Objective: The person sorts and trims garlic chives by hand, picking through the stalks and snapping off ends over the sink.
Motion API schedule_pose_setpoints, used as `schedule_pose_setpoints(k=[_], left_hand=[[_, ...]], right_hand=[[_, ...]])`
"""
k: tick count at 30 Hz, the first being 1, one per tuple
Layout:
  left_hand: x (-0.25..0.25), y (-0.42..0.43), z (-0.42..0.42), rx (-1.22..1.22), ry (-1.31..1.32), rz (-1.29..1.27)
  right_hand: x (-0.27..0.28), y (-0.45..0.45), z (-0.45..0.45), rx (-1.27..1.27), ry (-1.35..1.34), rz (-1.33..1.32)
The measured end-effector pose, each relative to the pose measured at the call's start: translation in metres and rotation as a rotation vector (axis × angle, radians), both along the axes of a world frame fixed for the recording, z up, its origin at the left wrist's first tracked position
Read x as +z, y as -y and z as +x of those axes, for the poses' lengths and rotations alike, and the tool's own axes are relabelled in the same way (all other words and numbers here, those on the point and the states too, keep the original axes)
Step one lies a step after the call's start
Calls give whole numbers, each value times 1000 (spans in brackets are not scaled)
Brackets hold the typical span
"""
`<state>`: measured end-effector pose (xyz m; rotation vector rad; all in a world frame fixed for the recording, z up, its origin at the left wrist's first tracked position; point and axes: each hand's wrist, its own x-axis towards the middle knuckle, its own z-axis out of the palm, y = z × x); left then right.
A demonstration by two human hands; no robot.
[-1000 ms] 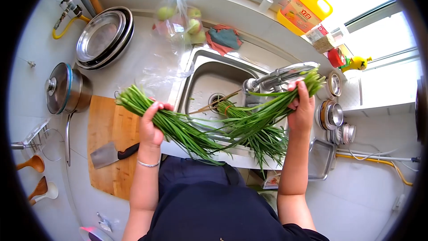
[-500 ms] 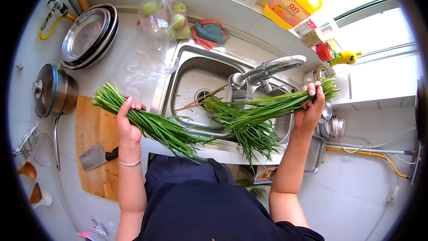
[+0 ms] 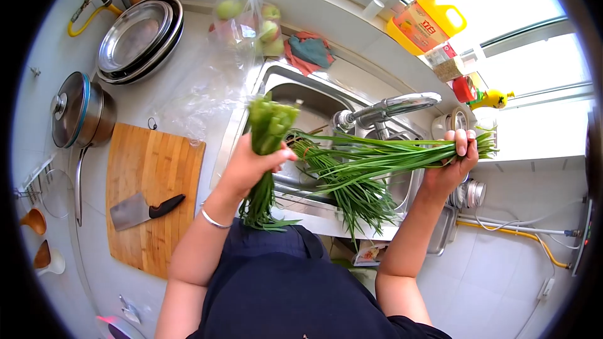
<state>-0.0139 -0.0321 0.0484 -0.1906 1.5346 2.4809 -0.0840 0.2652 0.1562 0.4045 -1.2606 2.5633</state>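
My left hand (image 3: 248,166) grips one bunch of chives (image 3: 271,125) near its cut ends, which point away from me and look a little blurred. Its green leaves hang down over the sink's front edge. At the right, my right hand (image 3: 451,172) is closed around the end of a second bunch of chives (image 3: 396,156), whose leaves stretch leftward across the sink. Beneath them lies another pile of chives (image 3: 355,194), with a reddish band near its left end, draped over the front rim of the steel sink (image 3: 294,204).
Left of the sink lies a cutting board (image 3: 160,169) bearing a cleaver (image 3: 135,210). A lidded pot (image 3: 85,110), stacked metal plates (image 3: 135,37) and a plastic bag of fruit (image 3: 242,19) stand behind. The faucet (image 3: 383,110) arches over the sink; a yellow detergent bottle (image 3: 427,22) stands at the window.
My left hand has moved right, away from the cutting board, and turned its chives from slanting sideways to nearly upright. My right hand still holds its bunch. The view has shifted slightly.
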Motion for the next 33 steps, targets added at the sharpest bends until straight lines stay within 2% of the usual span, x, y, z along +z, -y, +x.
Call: schedule_pose_setpoints(k=[2,5,9,14,21,23,24,26,33], left_hand=[[-4,-12,-6,-122,-28,-58],[-6,-33,-14,-179,-6,6],[-11,-43,-20,-238,-64,-49],[-4,-40,-19,-365,3,-13],[5,-41,-15,-362,-37,23],[0,-47,-14,-239,-211,6],[-2,-48,-14,-239,-212,6],[-5,-51,-14,-187,-256,-123],[4,-51,-13,-218,-99,-110]], right_hand=[[1,2,-1,22,-4,-4],[3,7,0,28,-17,-14],[4,6,1,54,-11,-14],[3,6,0,26,-4,10],[2,9,-1,-7,17,42],[2,9,-2,-12,19,42],[2,10,-2,-19,24,42],[3,12,-1,-34,27,54],[-1,23,8,-34,-16,154]])
